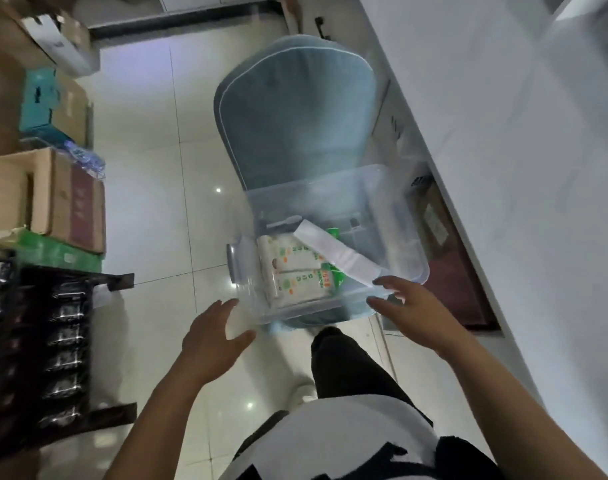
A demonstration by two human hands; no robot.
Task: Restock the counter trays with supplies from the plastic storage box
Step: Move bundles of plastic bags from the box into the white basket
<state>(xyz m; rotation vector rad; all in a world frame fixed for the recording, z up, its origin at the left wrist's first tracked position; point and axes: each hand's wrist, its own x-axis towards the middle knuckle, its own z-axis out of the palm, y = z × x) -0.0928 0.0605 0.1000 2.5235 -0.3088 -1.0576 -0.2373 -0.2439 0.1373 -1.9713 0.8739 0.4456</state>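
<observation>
A clear plastic storage box (pixel 392 209) rests on the seat of a blue-grey padded chair (pixel 295 109). Inside it lie white packs with green and orange print (pixel 295 271) and a long white strip (pixel 333 251) leaning across them. My left hand (pixel 214 337) hovers open just short of the box's near left corner, fingers spread, holding nothing. Over at the near right rim, my right hand (pixel 410 306) is open too, its fingertips at or almost touching the edge. The counter trays are out of view.
A white counter (pixel 503 133) runs along the right, close to the chair. Cardboard boxes (pixel 49 199) and a green carton (pixel 53 251) are stacked at the left, with a dark rack of wrapped goods (pixel 49 341) below them. Glossy tiled floor (pixel 150 168) lies between.
</observation>
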